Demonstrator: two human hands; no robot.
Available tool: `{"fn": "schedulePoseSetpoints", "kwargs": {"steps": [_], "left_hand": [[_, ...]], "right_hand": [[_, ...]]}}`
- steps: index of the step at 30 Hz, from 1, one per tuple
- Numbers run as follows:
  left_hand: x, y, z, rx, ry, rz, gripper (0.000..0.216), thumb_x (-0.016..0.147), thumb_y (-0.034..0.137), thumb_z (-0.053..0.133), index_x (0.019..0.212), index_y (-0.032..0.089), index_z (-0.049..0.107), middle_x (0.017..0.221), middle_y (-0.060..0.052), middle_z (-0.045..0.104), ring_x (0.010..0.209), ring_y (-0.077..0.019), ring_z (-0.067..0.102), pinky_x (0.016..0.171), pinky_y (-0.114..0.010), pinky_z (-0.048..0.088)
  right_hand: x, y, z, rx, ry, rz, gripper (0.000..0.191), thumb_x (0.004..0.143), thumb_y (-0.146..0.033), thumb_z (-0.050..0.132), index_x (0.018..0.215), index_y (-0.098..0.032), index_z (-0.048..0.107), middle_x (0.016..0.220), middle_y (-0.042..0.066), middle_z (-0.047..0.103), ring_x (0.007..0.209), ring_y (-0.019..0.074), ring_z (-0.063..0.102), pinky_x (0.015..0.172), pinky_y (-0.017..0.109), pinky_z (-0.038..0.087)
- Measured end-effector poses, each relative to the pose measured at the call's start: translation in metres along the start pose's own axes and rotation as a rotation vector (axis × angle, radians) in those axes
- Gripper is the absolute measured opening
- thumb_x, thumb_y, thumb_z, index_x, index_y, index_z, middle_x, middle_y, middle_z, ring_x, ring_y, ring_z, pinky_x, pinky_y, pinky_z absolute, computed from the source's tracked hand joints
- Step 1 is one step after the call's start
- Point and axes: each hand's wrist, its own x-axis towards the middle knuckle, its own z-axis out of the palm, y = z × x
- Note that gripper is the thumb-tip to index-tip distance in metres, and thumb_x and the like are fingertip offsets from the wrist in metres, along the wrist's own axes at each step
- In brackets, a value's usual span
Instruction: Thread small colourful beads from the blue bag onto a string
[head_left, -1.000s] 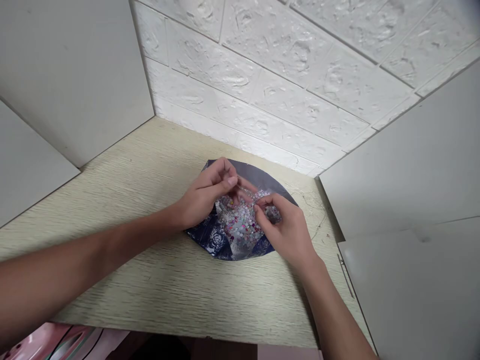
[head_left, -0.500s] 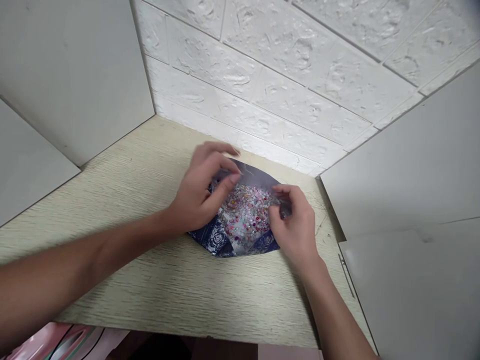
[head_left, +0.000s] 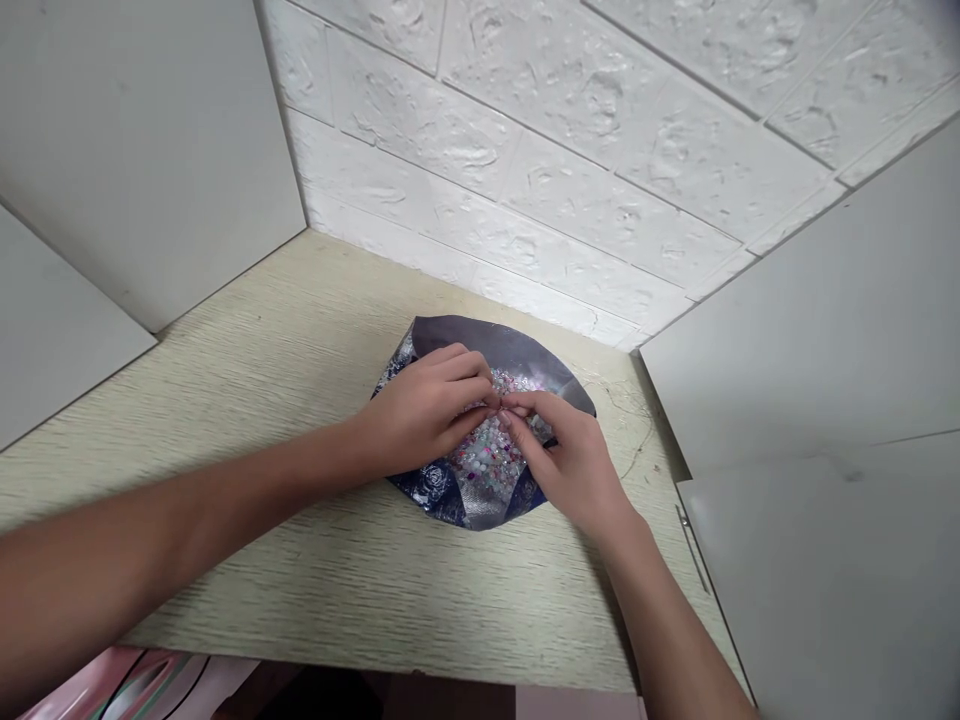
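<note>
A dark blue bag with silver rose prints lies spread open on the table. Inside it is a heap of small beads, mostly clear, white and pink with some red and purple ones. Over the heap, my left hand has its fingertips pinched together. My right hand pinches with thumb and forefinger, its tips meeting those of the left. What sits between the fingertips is too small to make out.
The light wood-grain table runs back to a white brick-patterned wall. White panels stand at the left, and a white cabinet at the right. A thin loose thread lies right of the bag. Something pink and glossy shows below the front edge.
My hands have come together over the beads, fingertips meeting. The left hand came down and closed from a raised, loosely open pose. The bag's mouth looks wider and less covered.
</note>
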Motion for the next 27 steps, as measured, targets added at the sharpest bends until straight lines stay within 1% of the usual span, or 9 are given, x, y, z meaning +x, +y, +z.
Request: {"fn": "schedulePoseSetpoints", "kwargs": {"steps": [4,7,10,11,13,15,18,22,27], "left_hand": [[-0.001,0.001,0.0,-0.006,-0.005,-0.022,0.017,0.092,0.018,0.046,0.091,0.014,0.063,0.092,-0.008,0.059,0.087,-0.0183,0.053,0.077,-0.031,0.044],[0.0,0.004,-0.002,-0.011,-0.033,-0.073,0.016,0.091,0.018,0.046,0.094,0.015,0.061,0.093,-0.007,0.06,0.088,-0.0182,0.055,0.076,-0.03,0.044],[0.0,0.008,-0.005,-0.021,-0.074,-0.172,0.02,0.087,0.018,0.047,0.104,0.015,0.057,0.084,-0.004,0.063,0.078,-0.0157,0.058,0.069,-0.026,0.044],[0.0,0.01,-0.006,-0.012,-0.103,-0.192,0.02,0.086,0.019,0.047,0.103,0.015,0.057,0.08,-0.002,0.063,0.073,-0.015,0.059,0.065,-0.026,0.043],[0.0,0.011,-0.006,0.04,-0.19,-0.197,0.014,0.083,0.021,0.048,0.091,0.016,0.059,0.074,-0.001,0.063,0.067,-0.0151,0.058,0.059,-0.026,0.04],[0.001,0.011,-0.006,0.113,-0.287,-0.19,0.011,0.08,0.023,0.05,0.077,0.017,0.059,0.073,-0.002,0.063,0.066,-0.0167,0.059,0.055,-0.028,0.037],[0.002,0.01,-0.005,0.172,-0.374,-0.211,0.01,0.077,0.023,0.051,0.074,0.017,0.059,0.075,-0.003,0.064,0.068,-0.0188,0.061,0.055,-0.029,0.036],[0.004,0.009,-0.004,0.15,-0.398,-0.234,0.013,0.078,0.022,0.05,0.077,0.017,0.063,0.079,-0.004,0.064,0.073,-0.0195,0.062,0.059,-0.029,0.039],[0.003,0.009,-0.004,0.147,-0.384,-0.242,0.015,0.08,0.027,0.055,0.081,0.018,0.067,0.081,-0.005,0.066,0.074,-0.0206,0.063,0.059,-0.029,0.039]], "right_hand": [[0.001,-0.001,0.0,-0.014,-0.012,0.012,0.014,0.092,-0.025,0.051,0.099,-0.021,0.062,0.093,0.003,0.067,0.085,0.0163,0.062,0.071,0.029,0.049],[0.001,-0.002,-0.001,-0.032,-0.007,0.037,0.013,0.092,-0.024,0.049,0.096,-0.021,0.061,0.09,0.002,0.065,0.082,0.0153,0.06,0.068,0.027,0.046],[0.001,-0.001,-0.002,-0.055,0.027,0.125,0.011,0.09,-0.024,0.049,0.089,-0.02,0.06,0.075,-0.001,0.057,0.067,0.0124,0.053,0.059,0.025,0.041],[0.001,0.0,-0.002,-0.066,0.038,0.16,0.01,0.089,-0.024,0.05,0.087,-0.021,0.059,0.069,-0.003,0.052,0.062,0.0115,0.049,0.057,0.025,0.039],[0.001,0.0,-0.001,-0.081,0.054,0.205,0.008,0.088,-0.023,0.051,0.084,-0.021,0.058,0.062,-0.005,0.044,0.056,0.0104,0.043,0.055,0.024,0.036],[0.001,0.0,-0.001,-0.078,0.065,0.217,0.006,0.086,-0.022,0.051,0.084,-0.021,0.056,0.063,-0.005,0.044,0.058,0.0104,0.043,0.055,0.024,0.035],[0.002,-0.001,-0.001,-0.073,0.087,0.216,0.006,0.086,-0.021,0.05,0.081,-0.021,0.053,0.067,-0.004,0.046,0.062,0.0106,0.045,0.057,0.024,0.035],[0.002,-0.001,-0.001,-0.091,0.086,0.238,0.006,0.085,-0.021,0.05,0.079,-0.021,0.052,0.065,-0.005,0.044,0.059,0.0104,0.042,0.057,0.024,0.035],[0.002,-0.002,-0.001,-0.083,0.05,0.239,0.007,0.087,-0.023,0.049,0.082,-0.021,0.054,0.066,-0.004,0.046,0.059,0.011,0.045,0.055,0.024,0.034]]}}
